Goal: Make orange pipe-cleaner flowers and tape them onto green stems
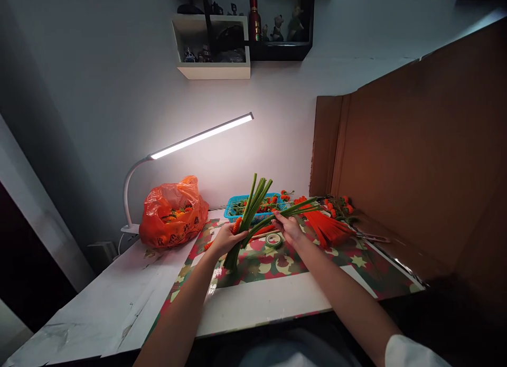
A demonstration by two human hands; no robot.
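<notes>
My left hand (225,240) is closed around a thick bundle of long green stems (253,204), which stand up at a slant and poke out below the fist. An orange piece (237,225) shows beside its fingers. My right hand (291,229) pinches a thinner bunch of green stems (303,206) that runs from the left hand toward the upper right. Below and between the hands lies a roll of green tape (273,240). Whether the two bunches are joined at the left hand is hidden.
Behind the hands stands a blue basket (228,213) of orange-red flowers. Loose orange strips (327,227) and scissors (374,237) lie right, near a tall cardboard sheet (420,145). An orange plastic bag (170,232) and a lit lamp (202,136) are left; a shelf (214,71) hangs above.
</notes>
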